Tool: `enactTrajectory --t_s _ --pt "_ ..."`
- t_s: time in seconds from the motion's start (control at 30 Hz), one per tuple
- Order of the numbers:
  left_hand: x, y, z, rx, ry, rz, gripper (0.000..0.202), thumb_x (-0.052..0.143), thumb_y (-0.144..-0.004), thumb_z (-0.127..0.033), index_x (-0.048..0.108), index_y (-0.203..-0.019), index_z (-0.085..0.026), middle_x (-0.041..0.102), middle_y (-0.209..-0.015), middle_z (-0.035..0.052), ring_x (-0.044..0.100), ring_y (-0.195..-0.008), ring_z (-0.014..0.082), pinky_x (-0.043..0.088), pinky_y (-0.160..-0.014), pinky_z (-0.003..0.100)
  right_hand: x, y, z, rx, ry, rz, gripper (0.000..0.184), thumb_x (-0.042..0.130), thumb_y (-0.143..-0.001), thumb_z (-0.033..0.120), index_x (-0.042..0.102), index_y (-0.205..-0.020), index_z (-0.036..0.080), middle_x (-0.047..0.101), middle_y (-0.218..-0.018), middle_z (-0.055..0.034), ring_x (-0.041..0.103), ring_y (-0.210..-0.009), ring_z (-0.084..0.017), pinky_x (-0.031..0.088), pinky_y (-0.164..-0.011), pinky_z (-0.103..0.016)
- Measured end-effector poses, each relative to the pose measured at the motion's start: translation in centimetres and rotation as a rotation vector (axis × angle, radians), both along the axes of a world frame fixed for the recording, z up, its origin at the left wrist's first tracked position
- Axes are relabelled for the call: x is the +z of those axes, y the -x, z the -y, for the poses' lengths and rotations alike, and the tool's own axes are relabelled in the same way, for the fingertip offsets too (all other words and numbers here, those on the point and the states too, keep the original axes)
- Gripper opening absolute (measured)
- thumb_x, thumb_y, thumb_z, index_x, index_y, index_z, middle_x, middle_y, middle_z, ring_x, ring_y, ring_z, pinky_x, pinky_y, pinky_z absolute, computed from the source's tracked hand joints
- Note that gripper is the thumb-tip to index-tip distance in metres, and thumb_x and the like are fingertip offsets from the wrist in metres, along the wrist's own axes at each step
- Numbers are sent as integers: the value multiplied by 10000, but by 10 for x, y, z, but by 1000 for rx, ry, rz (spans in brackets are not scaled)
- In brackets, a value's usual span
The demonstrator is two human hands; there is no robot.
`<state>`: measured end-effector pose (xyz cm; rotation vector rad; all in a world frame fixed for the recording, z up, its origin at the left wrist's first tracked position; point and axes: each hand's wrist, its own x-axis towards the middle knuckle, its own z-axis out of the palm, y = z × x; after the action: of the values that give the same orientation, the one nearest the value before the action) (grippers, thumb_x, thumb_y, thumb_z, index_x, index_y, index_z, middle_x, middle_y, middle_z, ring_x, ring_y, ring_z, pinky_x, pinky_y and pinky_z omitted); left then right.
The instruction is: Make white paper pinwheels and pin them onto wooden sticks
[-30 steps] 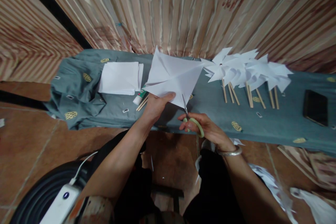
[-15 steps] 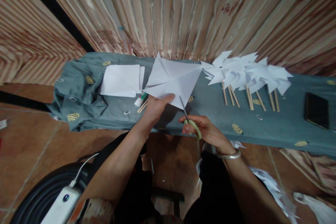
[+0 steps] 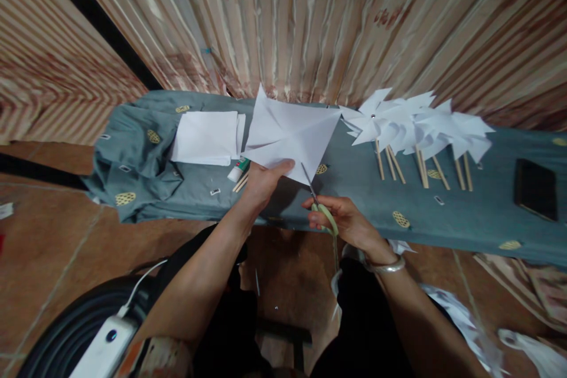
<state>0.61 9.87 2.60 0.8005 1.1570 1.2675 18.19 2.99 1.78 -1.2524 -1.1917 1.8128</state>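
My left hand point(image 3: 264, 182) pinches the near edge of a creased white paper square point(image 3: 290, 133), holding it up over the grey-green cloth point(image 3: 354, 189). Just to its right, my right hand point(image 3: 343, 220) grips a pair of scissors with pale green handles point(image 3: 322, 208). The blades point up and left into the paper's lower corner. A silver bangle sits on my right wrist.
A stack of white paper sheets point(image 3: 206, 137) lies left of the held square, with a glue tube point(image 3: 237, 170) and wooden sticks beside it. Several finished paper pinwheels on sticks point(image 3: 416, 127) lie to the right. A dark phone point(image 3: 535, 188) rests far right. Paper scraps litter the floor.
The scissors' blades have slid a little further into the paper's lower corner. Both hands stay in nearly the same place.
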Motion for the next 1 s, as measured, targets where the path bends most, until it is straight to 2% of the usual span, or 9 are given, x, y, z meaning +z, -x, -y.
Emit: enactTrajectory --t_s 0.2,0.3,0.43,0.57,0.83,1.0 --pt "3 -3 5 -21 -21 -29 267 787 -565 -278 679 -767 -140 732 -824 102 679 -935 276 531 -863 410 5 0 1 14 -70 92 380 808 -672 478 696 -882 182 579 -649 29 525 -579 -93 422 -521 -222" --pt "2 -6 7 -14 -52 -29 333 780 -557 -249 695 -864 -153 741 -913 92 679 -903 243 519 -891 390 8 0 1 10 -96 115 388 797 -679 497 692 -891 189 594 -674 24 530 -597 -96 433 -541 -221" --pt "-1 -7 6 -23 -57 -28 409 781 -555 -257 699 -944 -161 746 -914 76 677 -905 239 513 -906 388 8 0 0 11 -77 106 390 807 -664 486 687 -888 190 599 -679 27 538 -598 -96 448 -560 -226" --pt "0 -6 6 -21 -63 -26 431 779 -562 -257 698 -970 -148 747 -923 89 678 -891 243 516 -891 394 6 0 0 11 -87 142 405 788 -678 510 694 -898 183 584 -653 28 535 -592 -102 418 -537 -228" --pt "2 -5 7 -11 -55 -17 466 782 -560 -243 689 -1004 -138 739 -913 97 674 -880 241 517 -869 381 5 2 -1 -25 -68 130 435 822 -610 520 694 -840 173 547 -582 47 484 -533 -90 369 -496 -236" --pt "4 -7 9 -20 -50 -37 425 776 -552 -240 698 -962 -160 740 -949 92 670 -888 234 515 -869 374 7 2 -2 -29 -46 124 438 830 -606 512 698 -857 178 598 -622 31 530 -559 -97 407 -505 -229"
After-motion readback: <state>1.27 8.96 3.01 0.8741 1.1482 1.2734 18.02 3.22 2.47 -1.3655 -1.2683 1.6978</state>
